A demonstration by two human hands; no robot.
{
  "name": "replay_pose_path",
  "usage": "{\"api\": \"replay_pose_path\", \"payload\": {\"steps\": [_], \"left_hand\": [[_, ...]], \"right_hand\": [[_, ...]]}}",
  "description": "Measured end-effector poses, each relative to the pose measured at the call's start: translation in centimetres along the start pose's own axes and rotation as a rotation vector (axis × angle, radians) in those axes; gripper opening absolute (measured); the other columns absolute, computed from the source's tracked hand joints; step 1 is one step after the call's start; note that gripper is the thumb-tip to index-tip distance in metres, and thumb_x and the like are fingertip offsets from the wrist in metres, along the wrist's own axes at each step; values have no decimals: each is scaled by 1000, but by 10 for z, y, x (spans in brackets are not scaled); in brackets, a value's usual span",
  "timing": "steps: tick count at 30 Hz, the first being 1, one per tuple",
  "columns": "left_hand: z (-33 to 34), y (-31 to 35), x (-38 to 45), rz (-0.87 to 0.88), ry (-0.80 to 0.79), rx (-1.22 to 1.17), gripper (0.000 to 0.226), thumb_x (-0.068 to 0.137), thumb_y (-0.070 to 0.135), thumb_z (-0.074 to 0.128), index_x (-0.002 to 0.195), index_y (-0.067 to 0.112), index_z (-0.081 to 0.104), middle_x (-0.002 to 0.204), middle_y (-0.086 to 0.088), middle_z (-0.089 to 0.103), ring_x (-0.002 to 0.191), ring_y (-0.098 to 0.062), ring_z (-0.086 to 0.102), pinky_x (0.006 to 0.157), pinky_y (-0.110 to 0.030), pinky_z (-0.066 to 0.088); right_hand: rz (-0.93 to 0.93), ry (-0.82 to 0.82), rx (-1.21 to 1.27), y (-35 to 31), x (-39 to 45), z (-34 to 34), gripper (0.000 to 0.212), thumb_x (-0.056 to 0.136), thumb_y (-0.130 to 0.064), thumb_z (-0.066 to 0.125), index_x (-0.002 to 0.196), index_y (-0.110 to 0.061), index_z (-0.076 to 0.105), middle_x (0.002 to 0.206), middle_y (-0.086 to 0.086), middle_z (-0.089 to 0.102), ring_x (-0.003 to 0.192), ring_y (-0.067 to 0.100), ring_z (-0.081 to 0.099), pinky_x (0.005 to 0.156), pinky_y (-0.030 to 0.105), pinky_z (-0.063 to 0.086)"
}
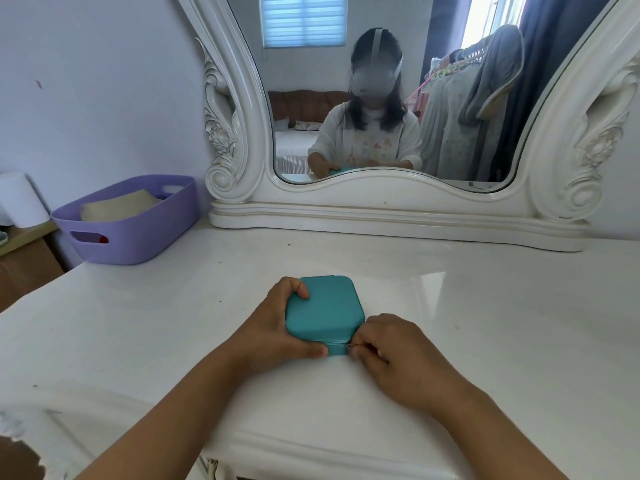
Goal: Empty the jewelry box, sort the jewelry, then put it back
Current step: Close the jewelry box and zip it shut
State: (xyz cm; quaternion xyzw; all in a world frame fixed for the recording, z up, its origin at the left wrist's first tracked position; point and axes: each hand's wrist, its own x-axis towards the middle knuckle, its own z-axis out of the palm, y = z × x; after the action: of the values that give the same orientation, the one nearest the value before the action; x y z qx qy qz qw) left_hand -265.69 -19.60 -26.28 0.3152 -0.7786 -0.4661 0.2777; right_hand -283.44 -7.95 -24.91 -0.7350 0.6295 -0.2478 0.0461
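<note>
- A teal jewelry box (323, 311) sits shut on the white table (467, 306), near the front edge and roughly in the middle, right in front of the person.
- The left hand (277, 327) grips the box from its left side: the fingers curl over the far left corner of the lid and the thumb presses along the near side wall.
- The right hand (391, 351) is at the box's near right corner, fingers curled in, pinching a small metal zipper pull (349, 348) between thumb and fingertip.
- The zipper line runs along the near side of the box; how far it is undone I cannot tell from here.
- Both forearms reach in from the near edge of the table, bare to the wrist.
- A lilac plastic basket (138, 233) with cut-out handles stands at the far left of the table, well apart from the box, with a pale folded thing (117, 204) lying inside it.
- Behind it, at the left edge, stands a white roll (20, 199), on a lower wooden surface.
- At the back of the table rises a large mirror (381, 98) in a carved white frame; it reflects the seated person in a white top, a bed, a window blind and clothes hanging on a rail.
</note>
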Motion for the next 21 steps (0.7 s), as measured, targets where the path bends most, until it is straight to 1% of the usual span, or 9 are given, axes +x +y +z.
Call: {"api": "replay_pose_path", "payload": {"steps": [2,4,7,10,13,14,16,18,21], "left_hand": [[5,0,1,8,37,52,71,44,33,83,99,37,38,120,2,46,106,-20,51,85,-38,51],[6,1,0,22,31,105,73,41,39,81,99,43,37,122,10,38,112,-14,45,88,-28,48],[2,2,-4,64,-54,174,79,39,42,82,102,53,35,135,22,20,129,-1,28,100,-14,35],[2,6,-10,39,-71,242,88,36,49,82,108,56,32,141,28,1,128,18,13,92,4,24],[10,11,-14,13,3,303,90,35,61,78,111,53,31,146,27,-2,124,6,28,94,-7,30],[14,14,-15,8,33,322,89,34,63,76,110,53,31,147,26,-1,123,2,31,97,-13,33],[19,17,-16,4,81,353,89,33,65,75,109,52,31,147,24,3,120,-1,35,99,-21,37],[21,18,-16,11,94,344,89,34,62,78,109,51,32,148,23,4,119,-1,36,96,-19,38],[22,17,-14,10,55,296,87,42,49,87,111,50,34,149,25,0,125,0,31,92,-11,34]], "right_hand": [[3,78,-14,-11,-2,9,31,83,-33,36,85,-15,61,86,1,62,78,18,53,69,30,38],[-9,76,-4,-17,-3,16,32,86,-36,38,86,-17,63,85,0,64,79,19,56,68,30,39],[39,72,160,-12,0,5,21,83,-34,57,66,-21,61,59,-9,56,58,9,49,56,26,36],[191,229,351,2,4,-15,28,71,-26,71,57,-23,48,47,-13,46,48,5,38,49,19,30],[213,172,380,14,13,-27,34,68,-22,76,87,-29,48,83,-16,48,77,1,44,66,8,36],[218,85,383,20,17,-28,48,67,-23,77,103,-34,46,103,-13,46,96,2,44,80,6,36],[214,-101,447,30,25,-25,85,67,-24,79,132,-44,28,137,-15,29,126,2,29,103,17,28],[196,-228,563,32,31,-19,103,64,-22,78,138,-51,12,147,-20,17,136,3,19,107,21,25],[169,-259,637,31,35,-11,104,61,-17,81,136,-51,18,140,-17,24,129,3,31,99,18,38]]}}
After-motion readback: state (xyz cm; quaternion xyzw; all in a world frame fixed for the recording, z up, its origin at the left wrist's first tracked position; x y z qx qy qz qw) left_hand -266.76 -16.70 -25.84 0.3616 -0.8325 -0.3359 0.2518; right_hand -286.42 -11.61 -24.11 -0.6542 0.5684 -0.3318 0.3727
